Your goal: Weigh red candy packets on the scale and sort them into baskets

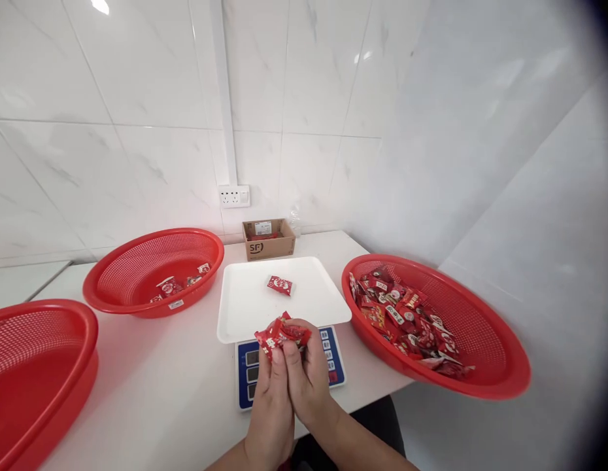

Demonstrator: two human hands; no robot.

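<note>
My left hand (270, 399) and my right hand (306, 376) are pressed together, both closed around several red candy packets (279, 335). They are held above the front of a digital scale (244, 376) with a blue keypad panel. Just beyond my hands, a single red and white candy packet (279, 285) lies on the scale's white tray (240, 294). How many packets sit between my palms is partly hidden by my fingers.
To the right, a red basket (500, 373) holds many red packets (406, 314). A red basket (112, 288) at back left contains several packets (169, 286); another red basket (63, 386) stands front left. An open cardboard box (269, 247) stands near the wall, below a socket (234, 196).
</note>
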